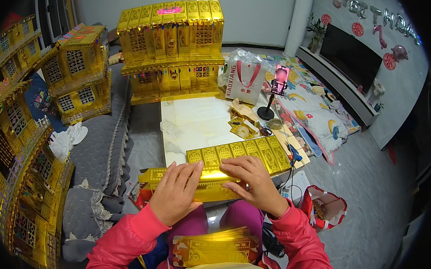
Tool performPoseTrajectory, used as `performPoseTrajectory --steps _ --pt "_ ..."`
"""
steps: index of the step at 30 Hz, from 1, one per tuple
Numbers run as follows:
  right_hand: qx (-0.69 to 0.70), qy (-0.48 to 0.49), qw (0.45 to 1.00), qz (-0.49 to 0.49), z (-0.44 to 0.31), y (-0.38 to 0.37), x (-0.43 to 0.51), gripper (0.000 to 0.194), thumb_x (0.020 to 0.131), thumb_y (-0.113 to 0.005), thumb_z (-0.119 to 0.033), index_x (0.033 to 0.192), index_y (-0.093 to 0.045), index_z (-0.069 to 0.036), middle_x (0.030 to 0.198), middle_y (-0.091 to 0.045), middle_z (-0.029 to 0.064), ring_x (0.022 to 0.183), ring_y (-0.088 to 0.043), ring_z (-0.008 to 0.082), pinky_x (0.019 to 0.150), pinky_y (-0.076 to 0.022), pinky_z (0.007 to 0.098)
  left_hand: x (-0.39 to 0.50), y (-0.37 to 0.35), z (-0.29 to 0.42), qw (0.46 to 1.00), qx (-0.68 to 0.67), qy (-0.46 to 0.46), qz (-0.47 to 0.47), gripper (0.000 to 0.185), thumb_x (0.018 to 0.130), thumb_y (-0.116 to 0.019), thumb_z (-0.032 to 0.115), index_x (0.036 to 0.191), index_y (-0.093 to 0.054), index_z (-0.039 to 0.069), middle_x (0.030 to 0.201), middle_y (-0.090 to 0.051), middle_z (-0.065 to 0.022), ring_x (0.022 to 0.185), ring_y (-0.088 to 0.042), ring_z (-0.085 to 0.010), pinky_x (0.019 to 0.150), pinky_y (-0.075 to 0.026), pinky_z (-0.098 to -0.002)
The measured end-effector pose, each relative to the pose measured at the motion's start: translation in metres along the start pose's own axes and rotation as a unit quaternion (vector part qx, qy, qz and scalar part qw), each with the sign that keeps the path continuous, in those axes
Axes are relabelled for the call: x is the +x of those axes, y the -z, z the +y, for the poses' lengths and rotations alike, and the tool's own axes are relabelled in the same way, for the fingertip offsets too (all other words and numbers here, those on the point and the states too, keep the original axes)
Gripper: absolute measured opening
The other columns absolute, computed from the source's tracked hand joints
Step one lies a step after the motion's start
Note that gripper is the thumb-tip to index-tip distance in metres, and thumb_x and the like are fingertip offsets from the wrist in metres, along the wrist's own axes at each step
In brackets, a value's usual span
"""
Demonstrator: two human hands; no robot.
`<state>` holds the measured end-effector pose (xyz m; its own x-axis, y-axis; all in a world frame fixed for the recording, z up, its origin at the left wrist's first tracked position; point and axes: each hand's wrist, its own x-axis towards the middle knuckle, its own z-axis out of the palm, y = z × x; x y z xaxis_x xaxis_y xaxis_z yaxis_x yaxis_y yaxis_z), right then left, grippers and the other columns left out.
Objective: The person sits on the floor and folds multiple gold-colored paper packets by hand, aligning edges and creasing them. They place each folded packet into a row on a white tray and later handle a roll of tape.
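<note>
A long gold foil-paper box [214, 192] lies crosswise at the table's near edge. Both hands are on it: my left hand [176, 191] rests over its left half, fingers on the top edge and thumb low on the near side. My right hand [254, 182] curves around its right part, with fingertips on top and the thumb at the near face. Just beyond it lies a row of joined gold panels [239, 151] with printed patterns. A stack of flat gold paper sheets [216, 248] lies on my lap.
A gold paper house [171, 44] stands at the white table's [195, 117] far end; more stand at left by a grey quilted sofa [100, 142]. Tape [243, 131], scissors [265, 130], a blue glue gun [295, 153], a phone on a stand [279, 79] and a paper bag [245, 83] are to the right.
</note>
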<state>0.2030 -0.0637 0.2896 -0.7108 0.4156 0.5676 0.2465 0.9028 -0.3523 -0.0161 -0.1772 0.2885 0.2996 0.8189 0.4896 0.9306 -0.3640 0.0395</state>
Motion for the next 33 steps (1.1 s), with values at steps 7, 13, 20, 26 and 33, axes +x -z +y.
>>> performPoseTrajectory --steps 7,13,20,26,33 --pt "-0.005 -0.004 0.999 0.034 -0.002 0.0 -0.003 0.039 0.076 -0.079 -0.024 0.111 -0.069 -0.009 0.109 -0.068 0.005 0.098 -0.06 0.026 0.088 -0.0444 0.0371 0.003 0.0 -0.001 1.0 -0.003 -0.011 0.01 0.095 0.061 -0.083 0.03 0.14 -0.042 -0.003 0.117 -0.056 -0.0141 0.108 -0.054 -0.031 0.096 -0.045 -0.0417" --pt "0.043 -0.042 0.997 0.044 -0.003 0.001 -0.004 0.019 0.076 -0.081 -0.015 0.092 -0.073 -0.008 0.081 -0.07 0.004 0.074 -0.062 0.0207 0.074 -0.045 0.0342 0.005 -0.003 -0.003 0.999 0.022 -0.042 0.017 0.067 0.072 -0.076 0.039 0.126 -0.056 0.003 0.108 -0.06 -0.0074 0.093 -0.058 -0.0215 0.081 -0.048 -0.0328" --pt "0.152 -0.095 0.984 0.025 -0.009 -0.003 -0.011 0.013 0.084 -0.074 -0.019 0.084 -0.072 -0.006 0.074 -0.068 0.0079 0.067 -0.063 0.0266 0.06 -0.046 0.0365 0.014 -0.016 -0.023 0.99 0.047 -0.12 0.054 0.034 0.086 -0.065 0.042 0.079 -0.055 0.011 0.073 -0.051 -0.0027 0.068 -0.056 -0.0185 0.059 -0.046 -0.0299" --pt "0.192 -0.155 0.966 -0.084 -0.011 0.006 -0.019 0.018 0.091 -0.067 -0.027 0.09 -0.072 -0.009 0.067 -0.064 0.0127 0.059 -0.06 0.033 0.053 -0.0455 0.0399 0.017 -0.018 -0.031 0.984 -0.021 -0.167 0.052 0.034 0.09 -0.063 0.035 0.07 -0.049 0.011 0.064 -0.049 -0.0044 0.057 -0.054 -0.0226 0.05 -0.042 -0.0358" --pt "0.102 -0.114 0.976 -0.152 -0.007 0.008 -0.018 0.022 0.093 -0.063 -0.032 0.09 -0.069 -0.011 0.062 -0.059 0.0156 0.057 -0.06 0.0352 0.051 -0.0445 0.0418 0.016 -0.025 -0.019 0.984 -0.066 -0.165 0.031 0.033 0.091 -0.064 0.034 0.07 -0.05 0.012 0.057 -0.05 -0.0034 0.051 -0.055 -0.0232 0.048 -0.044 -0.0374"
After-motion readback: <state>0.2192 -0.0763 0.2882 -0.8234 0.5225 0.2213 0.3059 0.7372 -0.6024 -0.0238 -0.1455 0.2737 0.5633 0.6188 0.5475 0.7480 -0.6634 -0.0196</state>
